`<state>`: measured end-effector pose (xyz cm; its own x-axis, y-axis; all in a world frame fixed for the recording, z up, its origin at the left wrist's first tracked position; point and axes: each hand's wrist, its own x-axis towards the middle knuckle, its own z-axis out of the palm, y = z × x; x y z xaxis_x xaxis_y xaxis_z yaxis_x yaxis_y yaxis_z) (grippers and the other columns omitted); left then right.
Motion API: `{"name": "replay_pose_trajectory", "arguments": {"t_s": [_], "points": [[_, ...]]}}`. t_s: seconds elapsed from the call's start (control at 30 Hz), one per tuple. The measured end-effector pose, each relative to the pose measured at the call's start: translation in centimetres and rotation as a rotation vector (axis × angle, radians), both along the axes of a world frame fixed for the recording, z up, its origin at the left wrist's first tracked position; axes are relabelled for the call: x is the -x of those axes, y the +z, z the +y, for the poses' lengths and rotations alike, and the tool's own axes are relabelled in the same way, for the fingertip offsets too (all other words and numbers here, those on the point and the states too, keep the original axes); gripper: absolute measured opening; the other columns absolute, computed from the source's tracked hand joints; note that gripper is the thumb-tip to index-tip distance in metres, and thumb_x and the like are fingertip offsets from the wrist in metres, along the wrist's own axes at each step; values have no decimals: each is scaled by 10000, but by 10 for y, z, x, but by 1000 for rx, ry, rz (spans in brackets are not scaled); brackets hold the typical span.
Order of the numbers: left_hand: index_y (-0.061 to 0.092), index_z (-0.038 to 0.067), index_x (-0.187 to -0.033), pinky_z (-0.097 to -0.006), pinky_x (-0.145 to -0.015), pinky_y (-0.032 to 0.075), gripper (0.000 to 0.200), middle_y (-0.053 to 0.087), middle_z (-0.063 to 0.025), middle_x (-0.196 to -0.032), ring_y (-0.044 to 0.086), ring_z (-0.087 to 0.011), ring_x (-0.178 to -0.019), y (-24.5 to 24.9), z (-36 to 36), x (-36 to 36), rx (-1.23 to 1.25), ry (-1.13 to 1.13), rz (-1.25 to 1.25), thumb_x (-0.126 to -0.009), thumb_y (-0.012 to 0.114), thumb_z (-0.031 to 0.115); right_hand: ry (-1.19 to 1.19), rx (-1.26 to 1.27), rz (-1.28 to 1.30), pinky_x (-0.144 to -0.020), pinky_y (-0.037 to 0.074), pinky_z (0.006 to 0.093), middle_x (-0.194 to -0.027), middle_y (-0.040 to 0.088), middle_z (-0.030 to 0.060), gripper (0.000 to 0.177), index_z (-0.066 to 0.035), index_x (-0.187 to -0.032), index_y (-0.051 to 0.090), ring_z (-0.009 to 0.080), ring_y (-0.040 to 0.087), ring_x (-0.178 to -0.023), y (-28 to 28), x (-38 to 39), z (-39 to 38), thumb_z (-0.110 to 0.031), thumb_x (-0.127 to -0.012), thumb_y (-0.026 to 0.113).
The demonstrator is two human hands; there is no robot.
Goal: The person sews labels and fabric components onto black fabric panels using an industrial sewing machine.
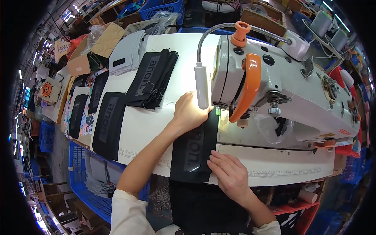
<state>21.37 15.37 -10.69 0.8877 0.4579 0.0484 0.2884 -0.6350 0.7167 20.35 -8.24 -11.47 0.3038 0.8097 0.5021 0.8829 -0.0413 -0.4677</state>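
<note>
A black fabric panel (pixel 190 150) with glossy dark "anon." lettering lies lengthwise under the sewing machine (pixel 244 74), its upper end beside the presser foot. My left hand (pixel 191 111) rests on the upper part of this panel, fingers stretched toward the needle area. The lamp (pixel 201 87) and its glare hide part of those fingers. Against the right edge of the panel, near its lower end, my right hand (pixel 229 172) lies with its fingers extended; its thumb is hard to make out. The panel's lower end reaches the table's front edge.
A stack of black "anon" panels (pixel 152 78) and another black panel (pixel 108 125) lie to the left on the white table (pixel 156 117). Grey fabric pieces (pixel 127 53) sit behind them. A blue basket (pixel 80 172) stands below the front edge.
</note>
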Motion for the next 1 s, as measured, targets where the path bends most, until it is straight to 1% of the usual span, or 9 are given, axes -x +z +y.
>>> {"name": "replay_pose_trajectory", "arguments": {"t_s": [0.27, 0.4, 0.5, 0.53, 0.6, 0.67, 0.7, 0.8, 1.0], "points": [[683, 3, -802, -479, -717, 509, 187, 679, -193, -768, 659, -404, -782, 4, -2, 2, 24, -4, -36, -789, 725, 184, -12, 21, -10, -898, 540, 386, -1020, 714, 126, 212, 30, -970, 718, 266, 692, -1081, 1, 1, -1, 35, -761, 681], [686, 24, -845, -469, -744, 507, 170, 690, -193, -887, 656, -396, -850, 1, -5, 7, -100, -49, 29, -789, 725, 180, 18, 36, 2, -915, 530, 398, -1061, 708, 131, 244, 28, -1003, 711, 266, 678, -1109, 0, 0, -6, 17, -759, 694], [689, 34, -942, -480, -778, 496, 158, 674, -177, -1049, 637, -381, -944, -2, -11, 21, -632, -82, -260, -801, 688, 106, 43, 88, 3, -938, 513, 408, -1108, 693, 124, 285, 11, -1048, 705, 262, 657, -1142, 6, 3, -11, -15, -764, 716], [689, 34, -942, -480, -778, 496, 158, 674, -177, -1049, 637, -381, -944, 1, -15, 32, -627, -83, -256, -801, 688, 106, 48, 129, -7, -953, 500, 411, -1133, 681, 114, 310, -4, -1076, 702, 258, 644, -1160, 9, 3, -14, -39, -770, 730], [671, 21, -1020, -484, -872, 502, 232, 637, -157, -1161, 614, -367, -1053, 16, -30, 69, -297, -327, -302, -789, 660, 43, 35, 176, 4, -967, 488, 415, -1159, 669, 104, 335, -20, -1104, 699, 253, 630, -1178, 8, 10, -22, -63, -775, 744], [685, 32, -1055, -447, -930, 523, 317, 656, -153, -1180, 635, -358, -1100, 21, -53, 109, -147, -517, -228, -747, 643, -28, -28, 115, 11, -962, 478, 402, -1154, 658, 74, 333, -50, -1132, 703, 223, 617, -1162, -1, 27, -37, -120, -808, 741], [685, 32, -1055, -447, -930, 523, 317, 656, -153, -1180, 635, -358, -1100, 17, -59, 120, -134, -519, -212, -747, 643, -28, -50, 90, 15, -960, 473, 396, -1151, 653, 59, 333, -66, -1145, 704, 208, 611, -1154, -4, 34, -43, -149, -825, 739], [682, 20, -1084, -446, -979, 523, 342, 652, -139, -1227, 619, -328, -1188, 8, -71, 144, -323, -569, -178, -746, 637, -3, -43, 77, -58, -943, 470, 380, -1145, 641, 37, 346, -95, -1153, 710, 188, 606, -1119, -21, 40, -53, -189, -824, 763], [685, 16, -1090, -438, -971, 532, 322, 649, -131, -1241, 627, -306, -1177, 7, -76, 143, -466, -599, -210, -774, 632, 45, -35, 35, -84, -931, 458, 363, -1121, 634, 17, 363, -103, -1153, 714, 179, 604, -1077, -25, 40, -53, -203, -811, 784]]}}
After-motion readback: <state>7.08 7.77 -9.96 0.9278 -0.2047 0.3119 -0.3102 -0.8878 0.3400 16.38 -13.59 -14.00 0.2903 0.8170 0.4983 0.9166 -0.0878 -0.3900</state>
